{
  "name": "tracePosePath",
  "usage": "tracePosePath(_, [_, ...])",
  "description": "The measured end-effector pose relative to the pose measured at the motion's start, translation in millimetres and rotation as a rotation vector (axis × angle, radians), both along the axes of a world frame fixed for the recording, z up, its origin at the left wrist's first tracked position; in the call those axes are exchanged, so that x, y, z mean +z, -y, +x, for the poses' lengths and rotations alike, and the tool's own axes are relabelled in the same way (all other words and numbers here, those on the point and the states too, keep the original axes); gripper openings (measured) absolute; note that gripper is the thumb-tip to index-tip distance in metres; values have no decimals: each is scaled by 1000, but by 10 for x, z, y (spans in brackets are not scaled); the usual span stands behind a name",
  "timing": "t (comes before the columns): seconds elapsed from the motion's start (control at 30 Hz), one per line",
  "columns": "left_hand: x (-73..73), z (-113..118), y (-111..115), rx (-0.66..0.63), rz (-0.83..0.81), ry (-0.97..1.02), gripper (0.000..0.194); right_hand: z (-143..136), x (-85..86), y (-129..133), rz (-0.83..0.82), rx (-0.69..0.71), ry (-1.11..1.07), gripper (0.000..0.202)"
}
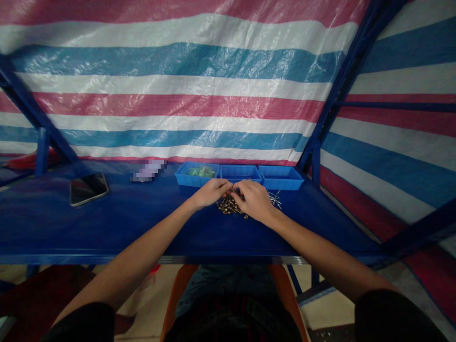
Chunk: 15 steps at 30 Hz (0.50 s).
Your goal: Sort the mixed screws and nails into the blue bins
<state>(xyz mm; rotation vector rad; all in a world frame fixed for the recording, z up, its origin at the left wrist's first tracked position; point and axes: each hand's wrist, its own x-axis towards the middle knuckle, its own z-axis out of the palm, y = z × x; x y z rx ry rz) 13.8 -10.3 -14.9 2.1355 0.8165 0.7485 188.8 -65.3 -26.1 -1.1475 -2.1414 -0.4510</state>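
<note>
Over a pile of small brass-coloured metal parts [230, 206], my left hand [213, 192] and my right hand [253, 198] meet with fingertips close together. Both hands are closed in a pinch. Whatever lies between the fingers is too small and too covered to name. To the right of my right hand, thin silvery pins [275, 199] lie loose on the blue table [142, 228]. Just behind the hands stands the middle blue tray [240, 173], its front partly hidden by my fingers.
The left blue tray [195, 180] holds pale green pieces [201, 171]; the right blue tray [281, 183] stands beside the middle one. A phone [89, 188] and a blurred-out item [148, 170] lie at left. Blue frame posts [315, 156] and striped sheeting [192, 104] enclose the table.
</note>
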Motion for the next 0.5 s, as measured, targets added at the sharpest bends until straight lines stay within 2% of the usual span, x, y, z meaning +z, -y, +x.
tracePosePath(0.13, [1, 7, -6, 22, 47, -17, 39, 20, 6, -4, 6, -73, 19, 17])
tracePosePath(0.23, [54, 1, 31, 69, 174, -63, 37, 28, 24, -8, -9, -92, -19, 21])
tracePosePath(0.33, [102, -7, 83, 114, 315, -92, 28, 36, 41, -16, -39, -97, -59, 24])
tracePosePath(0.5, [119, -11, 129, 49, 362, -98, 20, 52, 36, -33, -70, -64, -119, 27])
